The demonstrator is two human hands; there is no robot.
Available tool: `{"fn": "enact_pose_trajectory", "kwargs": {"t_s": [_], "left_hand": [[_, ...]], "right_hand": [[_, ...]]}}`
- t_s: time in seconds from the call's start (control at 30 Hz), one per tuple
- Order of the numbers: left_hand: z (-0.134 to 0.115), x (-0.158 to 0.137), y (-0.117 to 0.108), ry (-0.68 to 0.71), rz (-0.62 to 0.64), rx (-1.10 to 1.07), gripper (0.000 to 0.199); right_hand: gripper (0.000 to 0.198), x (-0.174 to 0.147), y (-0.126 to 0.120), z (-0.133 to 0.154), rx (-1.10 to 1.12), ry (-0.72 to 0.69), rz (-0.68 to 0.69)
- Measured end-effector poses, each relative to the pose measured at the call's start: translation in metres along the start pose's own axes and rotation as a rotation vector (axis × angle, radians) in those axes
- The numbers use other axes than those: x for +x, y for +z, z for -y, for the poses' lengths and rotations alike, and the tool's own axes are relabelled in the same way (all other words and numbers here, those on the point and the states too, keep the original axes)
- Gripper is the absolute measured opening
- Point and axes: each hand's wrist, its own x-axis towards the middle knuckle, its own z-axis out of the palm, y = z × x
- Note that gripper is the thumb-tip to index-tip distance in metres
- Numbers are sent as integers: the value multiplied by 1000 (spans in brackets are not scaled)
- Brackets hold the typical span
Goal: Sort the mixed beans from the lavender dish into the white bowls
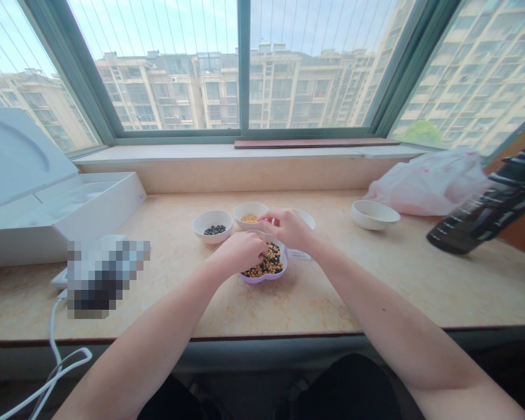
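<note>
Left hand (247,252): dips into the mixed beans (268,263) in the purple-rimmed bowl (265,280); grip hidden, cannot tell.
Right hand (287,225): poised at the yellow beans (248,219); cannot tell whether it pinches any.
Mixed beans: picking apparently underway; next move calls for light fingertips.

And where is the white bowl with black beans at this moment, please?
In the head view, the white bowl of black beans stands just left of the bowl of yellow beans, beyond the left hand.
</note>
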Motion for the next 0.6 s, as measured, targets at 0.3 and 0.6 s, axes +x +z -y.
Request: {"fn": "enact_pose_trajectory", "kwargs": {"t_s": [0.3, 0.6], "left_hand": [[1, 1, 6, -24, 11, 112, 24], [-1, -2, -4, -42, -51, -14, 20]], "right_hand": [[17, 1, 2, -1, 9, -35, 3], [17, 1, -1, 0, 7, 0, 15]]}}
